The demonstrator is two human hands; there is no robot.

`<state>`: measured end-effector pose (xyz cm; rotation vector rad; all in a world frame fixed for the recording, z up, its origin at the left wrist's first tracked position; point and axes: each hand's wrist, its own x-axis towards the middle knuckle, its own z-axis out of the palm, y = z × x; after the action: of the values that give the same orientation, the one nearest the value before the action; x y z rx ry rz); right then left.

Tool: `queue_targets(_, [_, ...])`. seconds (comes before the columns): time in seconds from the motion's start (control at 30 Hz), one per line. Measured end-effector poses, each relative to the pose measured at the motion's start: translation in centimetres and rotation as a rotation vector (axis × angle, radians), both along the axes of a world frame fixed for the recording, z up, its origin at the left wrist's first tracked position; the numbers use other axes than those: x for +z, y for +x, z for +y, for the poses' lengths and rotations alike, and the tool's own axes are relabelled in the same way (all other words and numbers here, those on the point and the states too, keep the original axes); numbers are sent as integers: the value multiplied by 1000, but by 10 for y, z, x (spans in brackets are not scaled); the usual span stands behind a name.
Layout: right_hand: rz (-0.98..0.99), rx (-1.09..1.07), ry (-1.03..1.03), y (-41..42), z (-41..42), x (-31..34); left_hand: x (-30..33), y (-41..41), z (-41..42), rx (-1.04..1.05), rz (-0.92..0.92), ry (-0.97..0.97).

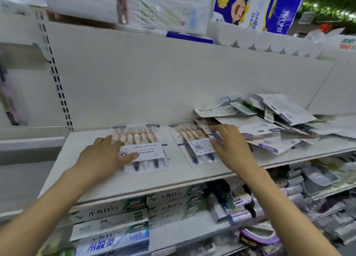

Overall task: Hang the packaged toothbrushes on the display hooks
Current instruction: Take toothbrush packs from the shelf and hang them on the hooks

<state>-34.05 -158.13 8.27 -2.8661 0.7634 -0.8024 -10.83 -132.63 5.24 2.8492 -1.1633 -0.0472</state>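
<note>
- our left hand (107, 155) lies flat with straight fingers on the left toothbrush pack (143, 149), at centre-left of the frame, pressing its label and gripping nothing.
- our right hand (229, 145) lies with fingers straight and spread at the right edge of the second toothbrush pack (196, 145), fingertips reaching the loose pile of packs (265, 124); it grips nothing either.
- both flat packs lie face up on the white shelf (115, 186), long axis running from the front lip toward the back panel (154, 78), bristle ends at the rear.
- each pack sits directly under its own hand, so neither arm needs to cross; the pile lies right of the right hand, so that hand is nearer to it.
- we see no display hooks here; the slotted upright (57, 86) at the left of the frame is the only mounting feature visible.
- open room lies above the packs before the bare back panel; we judge the shelf's front lip and the crowding pile the edges to mind when lifting.
</note>
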Motion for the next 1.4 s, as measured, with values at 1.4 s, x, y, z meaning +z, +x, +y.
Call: queue_targets(1.4, [451,197,378,84,30,-24,-5,-76,119,655,-54,-93])
